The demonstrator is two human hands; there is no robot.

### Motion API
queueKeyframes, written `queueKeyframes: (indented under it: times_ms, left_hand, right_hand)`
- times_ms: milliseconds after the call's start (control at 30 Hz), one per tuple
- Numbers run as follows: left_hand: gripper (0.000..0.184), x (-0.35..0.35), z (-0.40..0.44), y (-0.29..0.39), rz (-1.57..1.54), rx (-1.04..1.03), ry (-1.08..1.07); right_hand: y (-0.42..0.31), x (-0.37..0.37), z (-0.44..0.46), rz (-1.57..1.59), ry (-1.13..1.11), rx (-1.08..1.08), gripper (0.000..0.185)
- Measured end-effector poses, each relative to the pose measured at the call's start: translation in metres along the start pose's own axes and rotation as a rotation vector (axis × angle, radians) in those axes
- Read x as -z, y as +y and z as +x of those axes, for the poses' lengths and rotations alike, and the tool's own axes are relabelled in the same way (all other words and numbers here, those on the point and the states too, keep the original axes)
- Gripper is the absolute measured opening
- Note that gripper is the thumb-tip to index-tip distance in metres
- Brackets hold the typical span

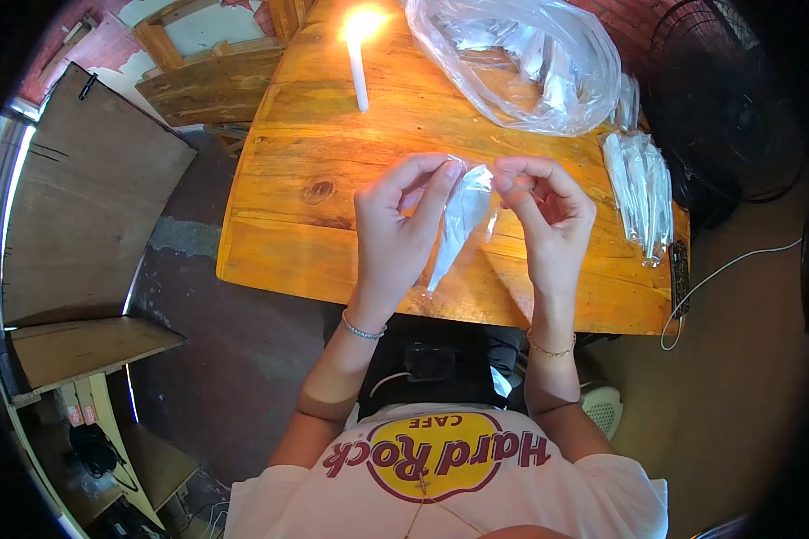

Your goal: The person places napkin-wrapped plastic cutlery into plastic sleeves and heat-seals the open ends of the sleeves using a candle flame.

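Note:
Above the table's near part, a clear plastic packet (461,216) with a white, folded, tissue-like piece inside tapers down toward me. My left hand (394,211) pinches its upper left corner between thumb and fingers. At the upper right edge of the packet, my right hand (551,205) has thumb and fingertips closed together on the plastic. Just what is inside the white piece cannot be made out. Beyond my hands, a lit white candle (358,76) stands upright on the wooden table (288,225), apart from the packet.
A large clear plastic bag (476,94) holding white packets lies at the back of the table. Similar slim packets (640,193) are piled at the right edge, near a dark remote control (680,277). A black fan (737,108) stands behind them. A white cable (737,259) hangs at right.

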State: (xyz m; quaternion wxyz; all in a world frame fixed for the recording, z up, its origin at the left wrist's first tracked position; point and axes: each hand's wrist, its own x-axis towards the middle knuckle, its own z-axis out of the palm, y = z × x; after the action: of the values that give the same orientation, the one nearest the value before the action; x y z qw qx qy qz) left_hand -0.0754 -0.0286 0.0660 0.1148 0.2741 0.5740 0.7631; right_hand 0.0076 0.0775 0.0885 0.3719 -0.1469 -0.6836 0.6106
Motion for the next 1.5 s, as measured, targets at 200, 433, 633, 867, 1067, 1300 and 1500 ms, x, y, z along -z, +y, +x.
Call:
queueKeyframes:
  times_ms: [200,433,633,867,1067,1300,1500]
  left_hand:
    - [0.013,-0.004,-0.004,-0.003,-0.005,-0.05,0.025]
    - [0.013,-0.002,-0.006,0.005,-0.057,0.039,-0.052]
    - [0.013,0.001,-0.005,0.005,0.011,-0.011,0.025]
    - [0.012,-0.002,-0.006,0.002,0.113,-0.112,0.101]
    - [0.012,-0.002,-0.007,0.004,0.151,-0.149,0.115]
    - [0.012,-0.001,-0.007,0.005,0.29,-0.281,0.117]
    - [0.011,-0.002,-0.009,0.011,0.19,-0.172,0.02]
  right_hand:
    - [-0.002,0.0,-0.005,0.028,-0.003,-0.086,0.008]
    - [-0.001,-0.003,-0.005,0.066,0.029,-0.064,0.008]
    - [-0.001,-0.006,-0.002,0.027,-0.018,-0.059,0.008]
    - [-0.003,-0.011,-0.001,0.012,-0.034,-0.08,0.009]
    - [-0.004,-0.01,-0.003,0.039,-0.026,-0.025,0.009]
    - [-0.011,-0.011,-0.001,-0.02,-0.039,-0.056,0.009]
    - [-0.004,-0.009,-0.004,-0.065,-0.056,0.043,0.005]
